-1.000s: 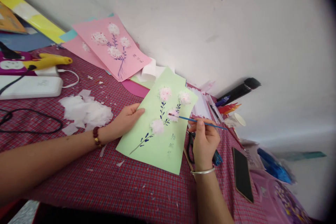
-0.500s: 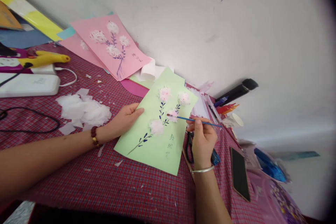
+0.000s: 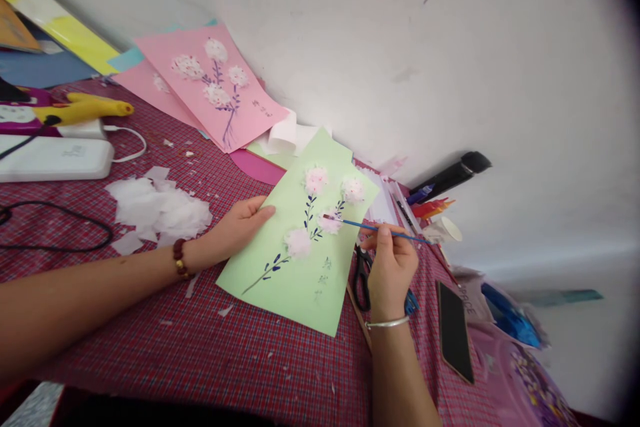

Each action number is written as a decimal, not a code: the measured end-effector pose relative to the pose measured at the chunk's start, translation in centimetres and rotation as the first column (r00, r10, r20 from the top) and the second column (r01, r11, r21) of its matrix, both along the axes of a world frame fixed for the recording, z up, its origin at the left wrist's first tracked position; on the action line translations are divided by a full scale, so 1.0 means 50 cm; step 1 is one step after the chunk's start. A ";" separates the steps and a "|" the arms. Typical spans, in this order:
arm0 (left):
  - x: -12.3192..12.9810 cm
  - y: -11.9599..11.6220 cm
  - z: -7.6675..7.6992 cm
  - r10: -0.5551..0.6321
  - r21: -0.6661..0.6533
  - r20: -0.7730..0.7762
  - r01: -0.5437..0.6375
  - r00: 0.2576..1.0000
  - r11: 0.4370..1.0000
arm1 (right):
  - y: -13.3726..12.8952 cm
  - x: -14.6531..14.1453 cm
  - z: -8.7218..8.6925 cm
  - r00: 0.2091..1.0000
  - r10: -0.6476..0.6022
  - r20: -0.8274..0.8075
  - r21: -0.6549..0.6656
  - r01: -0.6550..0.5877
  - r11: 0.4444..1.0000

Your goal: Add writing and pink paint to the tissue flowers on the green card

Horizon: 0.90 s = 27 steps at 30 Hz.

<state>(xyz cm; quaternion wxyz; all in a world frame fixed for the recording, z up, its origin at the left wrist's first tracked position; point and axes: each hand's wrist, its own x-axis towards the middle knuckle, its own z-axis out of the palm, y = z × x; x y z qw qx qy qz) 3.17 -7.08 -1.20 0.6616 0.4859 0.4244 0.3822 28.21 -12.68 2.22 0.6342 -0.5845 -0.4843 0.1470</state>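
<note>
The right hand [image 3: 393,273] is pinching a blue paintbrush [image 3: 350,222], its tip over a pink flower [image 3: 330,227] on the green sheet [image 3: 295,290] at frame centre. The left hand [image 3: 240,230] is gripping that sheet's edge; white scraps [image 3: 163,210] are lying mid-left.

Room before green card [image 3: 294,211]; wall [image 3: 380,60] behind.

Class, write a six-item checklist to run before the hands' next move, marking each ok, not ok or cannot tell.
1. Green sheet held: ok, the left hand grips an edge.
2. Brush held: ok, in the right hand.
3. Brush tip touching the pink flower beneath it: cannot tell.
4. Wet paint on the tip: cannot tell.
5. Checked cloth free of scraps: not ok, white scraps lie on it.
6. Phone apart from the sheet: ok.
</note>
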 end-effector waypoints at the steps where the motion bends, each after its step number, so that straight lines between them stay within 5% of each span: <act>1: 0.000 -0.001 0.002 0.005 -0.001 -0.004 -0.005 1.000 1.000 | 0.000 -0.001 0.000 1.000 -0.002 0.001 -0.001 0.002 1.000; 10: 0.004 -0.005 0.020 0.018 -0.037 -0.014 -0.019 1.000 0.999 | 0.003 0.001 -0.003 1.000 -0.013 -0.002 0.004 0.013 1.000; 16: 0.002 0.001 0.009 0.017 -0.045 0.026 -0.016 1.000 0.999 | -0.006 0.001 0.003 0.989 0.003 -0.149 0.060 0.006 0.998; 27: 0.002 0.006 0.009 0.046 -0.072 0.027 -0.044 0.999 0.996 | -0.009 -0.009 -0.009 0.999 0.046 0.007 -0.026 -0.045 0.999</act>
